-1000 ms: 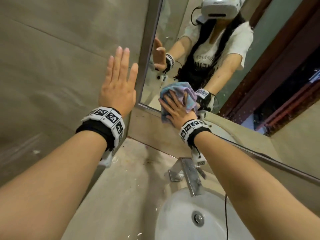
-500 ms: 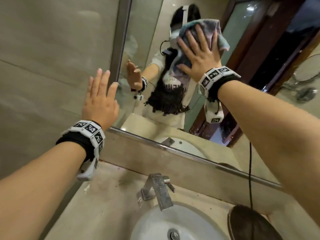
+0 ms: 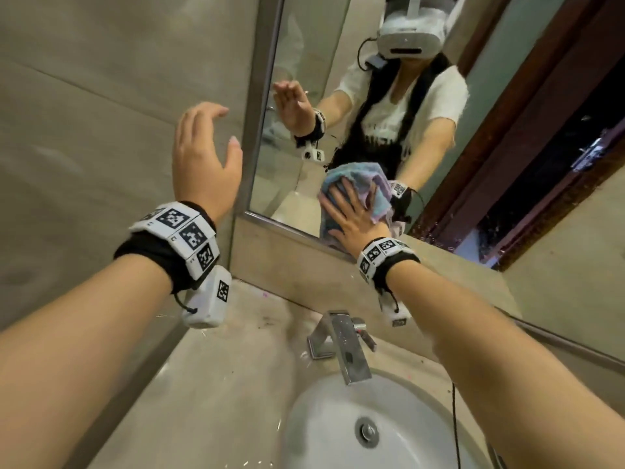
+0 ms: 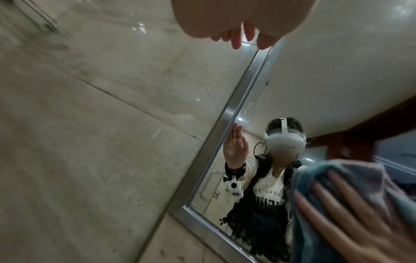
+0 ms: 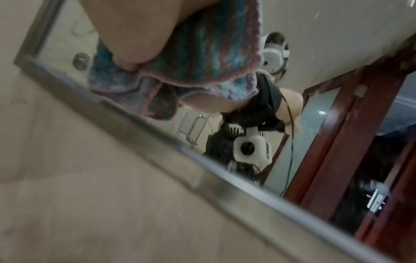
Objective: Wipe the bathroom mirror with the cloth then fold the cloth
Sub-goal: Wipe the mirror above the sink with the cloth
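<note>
A blue and pink cloth [image 3: 358, 176] lies bunched against the mirror [image 3: 500, 106], low down at its bottom frame. My right hand [image 3: 355, 220] presses it to the glass with fingers spread straight. In the left wrist view the cloth [image 4: 337, 178] and the right hand [image 4: 351, 224] fill the lower right. The right wrist view shows the palm [image 5: 135, 30] on the cloth [image 5: 202, 46], just above the metal frame [image 5: 157, 142]. My left hand [image 3: 203, 157] is raised beside the mirror's left frame [image 3: 262, 106], fingers loosely bent and holding nothing. Whether it touches the wall is unclear.
A tiled wall [image 3: 101, 130] runs along the left. Below the mirror a chrome faucet [image 3: 341, 346] stands over a white basin [image 3: 331, 421] set in a stone counter [image 3: 220, 367]. A thin black cable [image 3: 455, 431] hangs over the basin's right side.
The right hand swept the cloth from the mirror's lower edge up high and back down again. The left hand's fingers went from straight against the wall to loosely bent.
</note>
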Motion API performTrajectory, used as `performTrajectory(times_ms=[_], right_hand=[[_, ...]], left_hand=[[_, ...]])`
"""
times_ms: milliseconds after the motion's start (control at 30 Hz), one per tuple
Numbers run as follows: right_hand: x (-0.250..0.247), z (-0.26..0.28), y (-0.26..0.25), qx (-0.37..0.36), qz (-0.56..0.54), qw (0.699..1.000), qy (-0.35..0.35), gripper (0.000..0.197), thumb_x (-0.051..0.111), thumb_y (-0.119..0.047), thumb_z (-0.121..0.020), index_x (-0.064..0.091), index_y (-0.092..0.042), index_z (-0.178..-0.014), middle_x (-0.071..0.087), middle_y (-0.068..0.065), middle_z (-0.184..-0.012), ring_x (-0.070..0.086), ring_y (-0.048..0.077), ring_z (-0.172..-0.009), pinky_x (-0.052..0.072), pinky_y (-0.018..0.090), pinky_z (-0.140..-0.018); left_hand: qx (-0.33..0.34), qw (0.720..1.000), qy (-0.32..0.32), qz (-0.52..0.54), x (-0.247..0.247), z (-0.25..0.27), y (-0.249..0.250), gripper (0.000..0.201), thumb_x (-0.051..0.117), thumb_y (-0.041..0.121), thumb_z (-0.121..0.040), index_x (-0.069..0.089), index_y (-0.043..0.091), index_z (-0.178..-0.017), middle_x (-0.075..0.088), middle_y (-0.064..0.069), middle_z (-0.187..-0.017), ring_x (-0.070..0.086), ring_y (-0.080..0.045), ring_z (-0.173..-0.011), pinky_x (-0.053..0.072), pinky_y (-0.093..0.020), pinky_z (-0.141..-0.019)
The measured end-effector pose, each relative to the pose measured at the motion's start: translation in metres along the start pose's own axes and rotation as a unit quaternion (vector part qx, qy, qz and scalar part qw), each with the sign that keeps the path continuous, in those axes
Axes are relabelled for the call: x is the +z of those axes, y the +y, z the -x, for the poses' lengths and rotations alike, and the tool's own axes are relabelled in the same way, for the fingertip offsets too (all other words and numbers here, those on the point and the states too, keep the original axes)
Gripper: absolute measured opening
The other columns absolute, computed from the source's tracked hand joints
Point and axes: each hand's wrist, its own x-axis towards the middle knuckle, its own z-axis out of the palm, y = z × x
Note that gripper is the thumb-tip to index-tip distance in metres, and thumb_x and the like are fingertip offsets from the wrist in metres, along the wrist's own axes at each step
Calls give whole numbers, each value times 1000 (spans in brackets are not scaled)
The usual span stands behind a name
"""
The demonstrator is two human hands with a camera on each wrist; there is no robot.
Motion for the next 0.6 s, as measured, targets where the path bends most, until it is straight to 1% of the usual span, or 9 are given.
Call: performTrajectory(times_ms=[33,133,233,300,333,367,467,533,600], right_hand=[[6,5,-8,-12,-1,1000,-14,81,72,-47,-72,42,-15,-140,44,11,-144,26,33,-138,-6,57,-112],[10,11,-7,-41,-1,999,-20,81,75,-44,-68,46,-13,-137,47,13,-142,37,35,-134,-9,54,-111],[-4,9,25,-83,9,996,-8,72,57,-46,-80,35,-18,-143,43,10,-146,32,34,-137,-8,54,-111],[-26,4,56,-67,1,998,16,67,43,-47,-81,32,-19,-141,45,10,-143,30,33,-136,3,59,-111],[-39,0,73,-48,-4,998,39,66,41,-47,-83,32,-18,-141,44,11,-144,29,34,-136,5,61,-111],[-54,-5,91,-21,-6,998,66,66,40,-48,-86,31,-18,-144,39,11,-148,26,35,-139,1,60,-111],[-100,-15,134,97,-38,990,93,68,42,-51,-92,17,-25,-149,16,7,-157,9,34,-145,-11,58,-108],[-117,-19,145,169,-40,980,95,71,38,-56,-91,9,-29,-150,9,4,-159,2,31,-146,-9,62,-107],[-119,-21,135,216,-44,971,92,73,37,-56,-90,8,-28,-150,9,5,-159,2,32,-146,-4,67,-107]], left_hand=[[0,1000,-11,10,-3,2,-2,35,48,10,-83,53,-2,-115,55,-18,-119,49,-29,-115,31,-27,-101],[6,999,-43,25,-10,2,-6,37,47,10,-84,50,-2,-119,53,-17,-123,46,-28,-121,31,-30,-105],[15,998,-65,19,-12,3,-6,37,47,8,-85,50,-1,-120,51,-18,-126,42,-29,-126,30,-35,-107],[12,997,-68,16,-13,3,-3,36,48,8,-85,49,0,-120,50,-18,-127,40,-29,-127,30,-35,-107],[9,998,-68,13,-14,3,-3,35,48,7,-86,49,0,-120,50,-18,-127,40,-29,-128,29,-35,-107],[7,998,-67,11,-15,3,-2,35,49,7,-86,49,0,-120,50,-18,-128,39,-29,-128,29,-34,-107],[3,998,-67,12,-15,3,-2,34,50,5,-86,50,0,-120,50,-19,-128,39,-30,-127,27,-33,-106],[2,998,-63,10,-15,4,-1,33,51,4,-86,50,-1,-119,50,-20,-127,40,-31,-127,28,-33,-106],[0,998,-55,8,-14,6,-3,33,50,5,-86,51,-1,-119,50,-20,-126,40,-31,-127,27,-33,-107]])
